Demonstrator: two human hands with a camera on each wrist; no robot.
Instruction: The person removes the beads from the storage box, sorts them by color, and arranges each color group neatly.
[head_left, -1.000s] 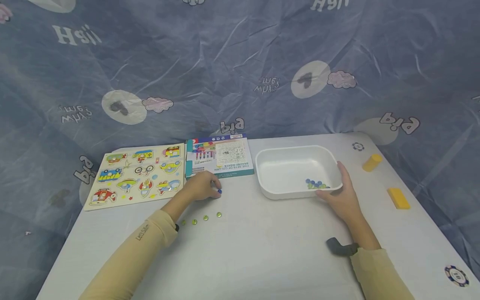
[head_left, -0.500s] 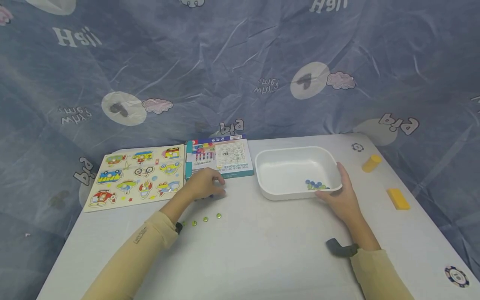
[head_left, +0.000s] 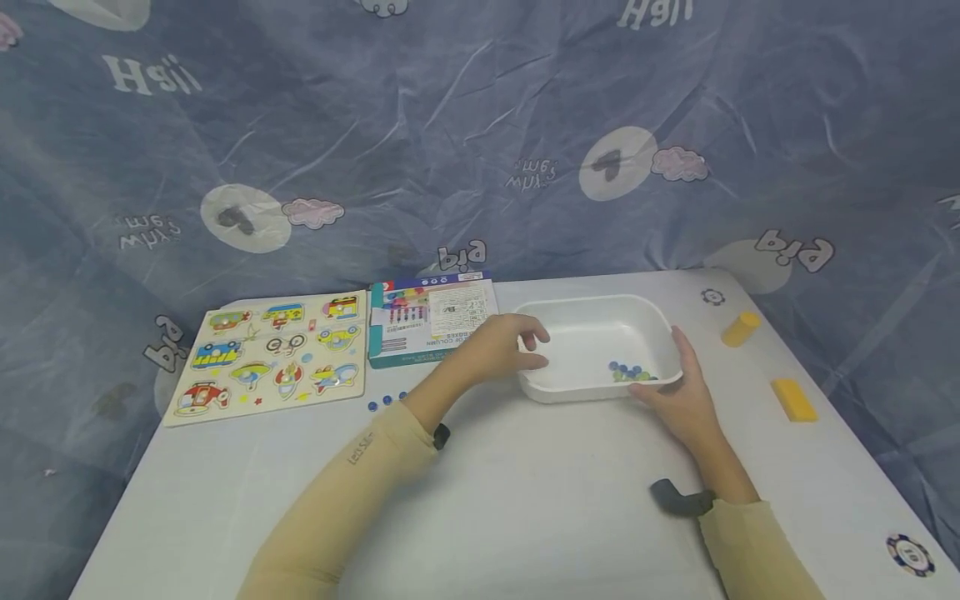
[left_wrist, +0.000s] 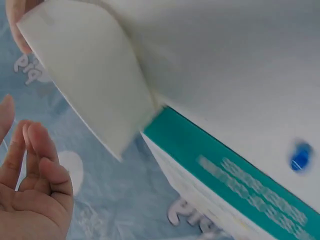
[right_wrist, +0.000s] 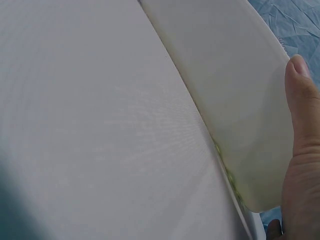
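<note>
My left hand [head_left: 502,346] hovers at the left rim of a white plastic tray [head_left: 581,390], thumb and fingers apart with nothing between them. In the left wrist view that hand [left_wrist: 37,185] is loosely bent and holds nothing. My right hand [head_left: 682,396] grips the tray's right front corner, its thumb [right_wrist: 302,110] along the outer front wall in the right wrist view. Small round blue and green beads [head_left: 630,372] lie in the tray's front right corner. Several blue beads [head_left: 387,400] sit in a row on the table, partly covered by my left forearm, which also hides the green ones.
A flat cardboard box [head_left: 420,329] lies behind the blue beads. Left of it is a wooden picture puzzle board [head_left: 270,358]. A yellow cylinder [head_left: 741,329] and a yellow rectangular block [head_left: 793,400] lie to the right. A patterned cloth [head_left: 450,125] hangs behind the table.
My left hand has left a blue bead on the table and moved right to the tray, its forearm now over the green row. The right hand keeps its grip on the tray.
</note>
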